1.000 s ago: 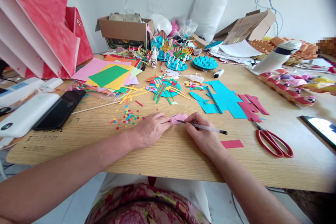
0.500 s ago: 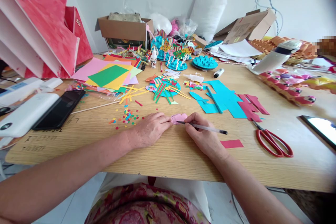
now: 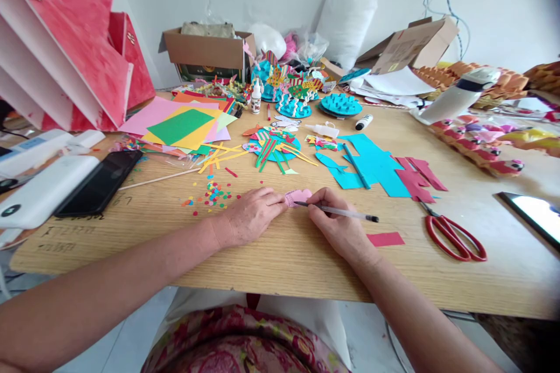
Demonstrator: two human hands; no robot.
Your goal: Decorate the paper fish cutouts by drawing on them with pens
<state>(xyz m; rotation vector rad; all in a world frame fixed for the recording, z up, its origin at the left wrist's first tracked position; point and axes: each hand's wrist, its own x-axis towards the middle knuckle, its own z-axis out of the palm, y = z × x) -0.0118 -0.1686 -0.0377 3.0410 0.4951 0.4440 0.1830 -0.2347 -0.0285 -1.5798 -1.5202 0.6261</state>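
Note:
A small pink paper cutout (image 3: 300, 194) with a wavy edge and rows of dark marks lies at the table's middle. Its left end is under the fingertips of my left hand (image 3: 254, 215), whose fingers are pressed together and hold it down. My right hand (image 3: 335, 224) is closed round a clear pen (image 3: 350, 213) with a black end cap, and the pen's tip touches the cutout. To the right are a red paper strip (image 3: 385, 239) and red-handled scissors (image 3: 455, 236). Small coloured paper dots (image 3: 214, 192) are scattered left of the cutout.
Blue paper (image 3: 376, 163) and dark red scraps (image 3: 417, 178) lie beyond my right hand. Decorated paper fish (image 3: 269, 148) and yellow strips (image 3: 221, 156) are farther back. A black phone (image 3: 100, 182) rests at left, a tablet (image 3: 531, 215) at right, and a white bottle (image 3: 459, 93) leans behind.
Both hands, the pen and the cutout look the same as before. Only the camera view has shifted very slightly.

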